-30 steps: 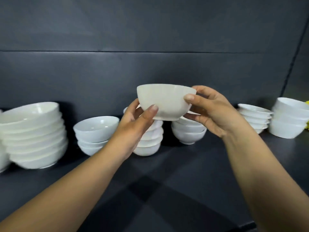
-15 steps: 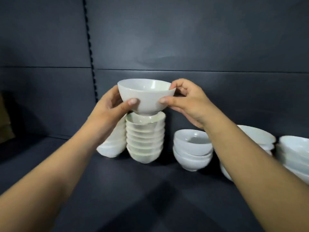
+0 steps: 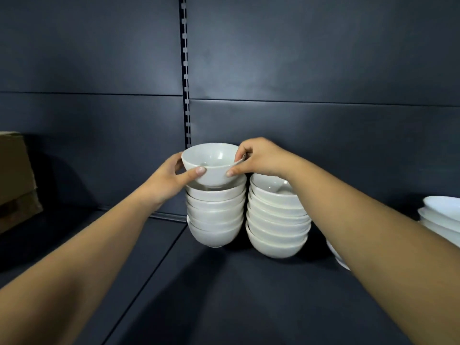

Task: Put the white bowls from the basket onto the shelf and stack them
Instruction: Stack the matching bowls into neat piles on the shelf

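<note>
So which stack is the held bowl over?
The left stack, the one nearer the box: the bowl is right above it. The right stack stands beside it.

White bowl (image 3: 214, 168) came down from above the stacks, its base settled into the top of the left stack (image 3: 215, 215); left hand (image 3: 171, 180) and right hand (image 3: 261, 158) sank with it toward frame centre
</note>
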{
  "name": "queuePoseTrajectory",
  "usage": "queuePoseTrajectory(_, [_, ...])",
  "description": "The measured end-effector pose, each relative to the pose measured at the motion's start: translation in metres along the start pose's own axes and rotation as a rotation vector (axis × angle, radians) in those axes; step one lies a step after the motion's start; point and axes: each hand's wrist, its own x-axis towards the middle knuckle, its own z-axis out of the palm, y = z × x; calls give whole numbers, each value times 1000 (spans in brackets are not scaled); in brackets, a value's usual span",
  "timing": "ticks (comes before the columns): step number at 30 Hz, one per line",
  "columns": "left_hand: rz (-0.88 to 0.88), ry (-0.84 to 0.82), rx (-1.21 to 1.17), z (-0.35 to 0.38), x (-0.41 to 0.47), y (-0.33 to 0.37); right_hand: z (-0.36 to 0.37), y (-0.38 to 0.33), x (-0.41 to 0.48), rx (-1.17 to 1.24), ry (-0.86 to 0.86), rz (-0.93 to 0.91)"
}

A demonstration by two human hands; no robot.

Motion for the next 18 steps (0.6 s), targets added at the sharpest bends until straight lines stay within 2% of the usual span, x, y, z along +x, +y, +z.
queuePoseTrajectory(5, [-31,-23,-13,9,0,-24,9,8,3,-40,-68,66])
queuePoseTrajectory(9, [-32,-1,-133,15,-3,-21,10,10,2,-74,-128,95])
queuePoseTrajectory(12, [-43,-30,-126,14,-6,-23,6,9,-1,-97,-173,97])
queuePoseTrajectory(18, [-49,-37,-163,18,-9,-22,6,11,-3,-63,-163,115])
